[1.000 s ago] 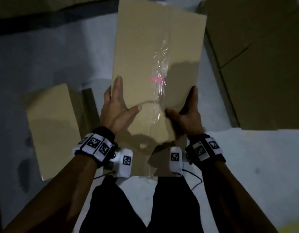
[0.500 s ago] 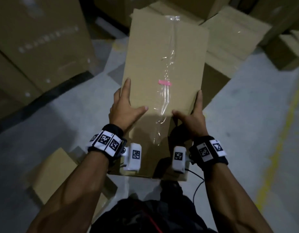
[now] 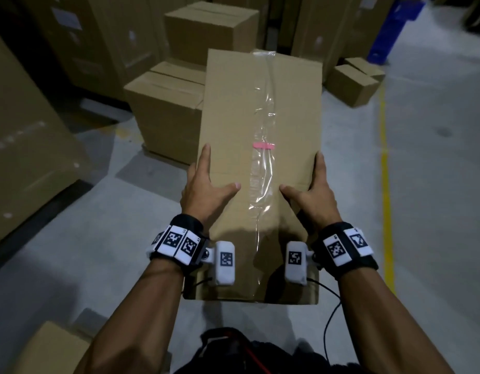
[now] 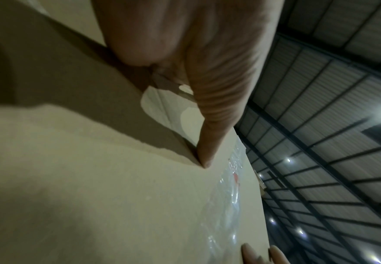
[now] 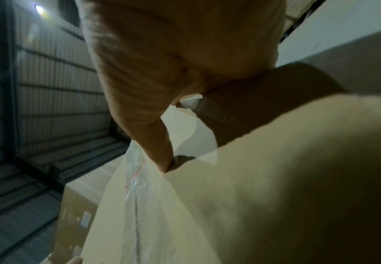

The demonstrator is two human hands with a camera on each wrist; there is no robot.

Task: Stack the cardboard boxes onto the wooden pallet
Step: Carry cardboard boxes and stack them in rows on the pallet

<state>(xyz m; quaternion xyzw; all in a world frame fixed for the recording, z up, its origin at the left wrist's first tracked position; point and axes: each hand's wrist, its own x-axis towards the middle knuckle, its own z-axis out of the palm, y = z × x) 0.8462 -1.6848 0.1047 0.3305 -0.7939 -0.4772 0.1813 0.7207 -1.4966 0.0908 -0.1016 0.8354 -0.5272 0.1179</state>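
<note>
I carry a long cardboard box (image 3: 260, 117) level in front of me; clear tape and a pink mark run along its top. My left hand (image 3: 203, 184) grips its left edge, thumb on top and index finger along the side. On the opposite edge my right hand (image 3: 314, 193) holds it the same way. In the left wrist view the left thumb (image 4: 205, 142) presses on the box top (image 4: 94, 196). The right thumb (image 5: 158, 142) lies on the box top (image 5: 275, 196) in the right wrist view. No wooden pallet is in view.
Stacked cardboard boxes (image 3: 166, 109) stand just ahead, a taller one (image 3: 211, 25) behind them. Large cartons (image 3: 25, 147) line the left. Two small boxes (image 3: 352, 82) sit at the right by a yellow floor line (image 3: 384, 157). Another box (image 3: 52, 349) lies at my lower left.
The box has come up from the floor and moved forward with me. The stacked boxes ahead have come into view. Both hands keep the same grip.
</note>
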